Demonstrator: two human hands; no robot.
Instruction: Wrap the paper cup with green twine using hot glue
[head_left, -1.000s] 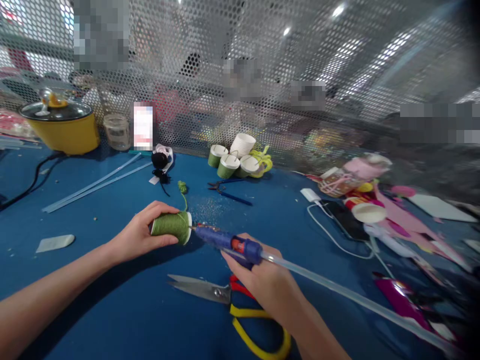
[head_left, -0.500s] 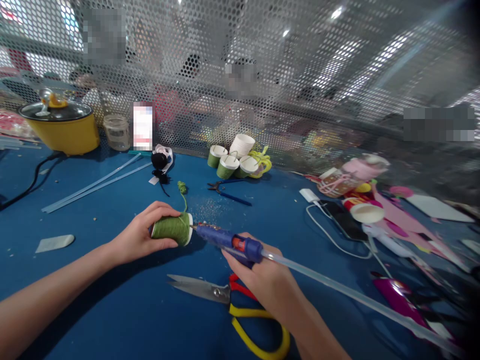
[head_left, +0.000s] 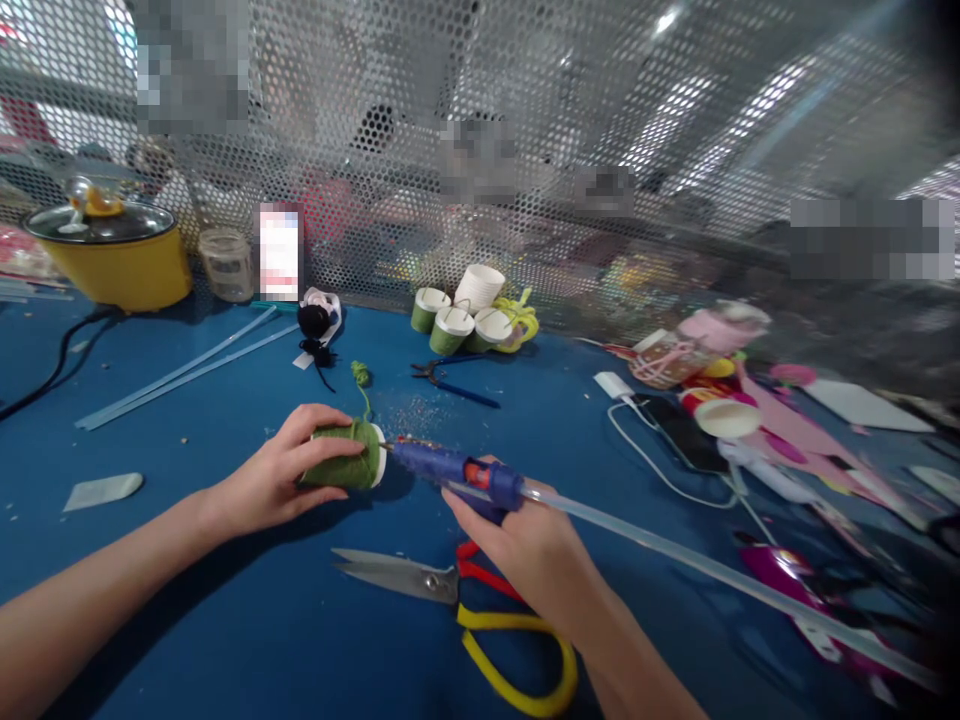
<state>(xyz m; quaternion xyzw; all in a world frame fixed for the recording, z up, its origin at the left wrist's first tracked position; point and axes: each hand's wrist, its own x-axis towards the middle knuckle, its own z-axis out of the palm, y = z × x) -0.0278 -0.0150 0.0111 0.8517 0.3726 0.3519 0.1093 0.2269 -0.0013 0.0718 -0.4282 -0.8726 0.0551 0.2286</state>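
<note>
1. My left hand (head_left: pixel 274 482) grips the cup (head_left: pixel 341 466), which lies on its side at mid-table.
2. My right hand (head_left: pixel 525 545) clasps the glue gun (head_left: pixel 450 468), its nozzle touching the cup's rim at 3 o'clock.
3. Judged step: gluing the rim. The next move calls for a steady nozzle.

One glue gun (head_left: pixel 450 468), one pair of scissors (head_left: pixel 420 578), one pliers (head_left: pixel 450 385) — one yellow pot (head_left: pixel 120 272), one glass jar (head_left: pixel 225 266)
</note>
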